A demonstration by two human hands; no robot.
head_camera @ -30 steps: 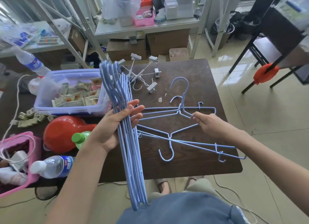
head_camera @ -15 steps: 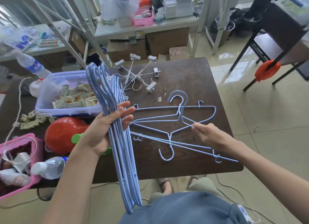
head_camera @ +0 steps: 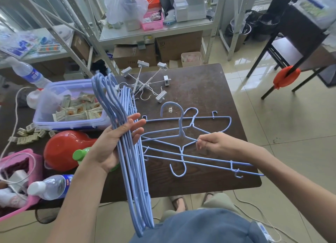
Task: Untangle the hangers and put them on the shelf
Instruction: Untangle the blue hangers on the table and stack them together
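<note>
On the brown table (head_camera: 209, 90) three blue hangers (head_camera: 183, 133) lay interlocked, so the right hand (head_camera: 212, 144), pinching one's shoulder wire, risked dragging all along, while the left hand (head_camera: 116, 142), fingers loosely extended, could spill its upright bundle of blue hangers (head_camera: 131, 170).

red jug (head_camera: 62, 150), water bottle (head_camera: 50, 187), pink basket (head_camera: 35, 200)

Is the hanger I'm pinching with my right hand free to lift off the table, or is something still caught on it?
Not free. The right hand pinches the top hanger by its shoulder wire, but its frame crosses two more blue hangers lying on the table. Whether they are hooked together cannot be told.
</note>
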